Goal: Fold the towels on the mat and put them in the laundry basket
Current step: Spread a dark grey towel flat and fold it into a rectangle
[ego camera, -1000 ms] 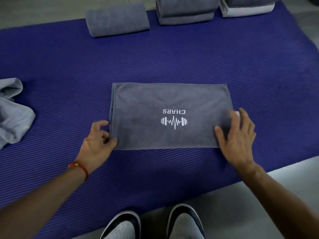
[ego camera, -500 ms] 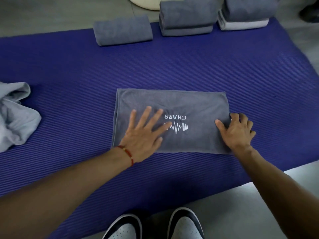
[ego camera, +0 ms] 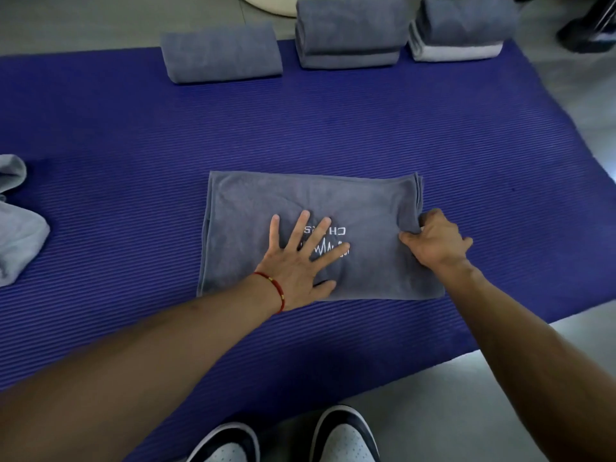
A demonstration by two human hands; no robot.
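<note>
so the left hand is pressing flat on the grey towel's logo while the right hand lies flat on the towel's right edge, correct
Not quite. The left hand does press flat on the grey towel, but the head view shows the right hand pinching the towel's right edge with curled fingers, not lying flat.

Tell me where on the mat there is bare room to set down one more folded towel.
Bare mat lies between the grey towel under the hands and the folded stacks at the far edge, and between that towel and the crumpled towel on the left. The far edge is crowded.
</note>
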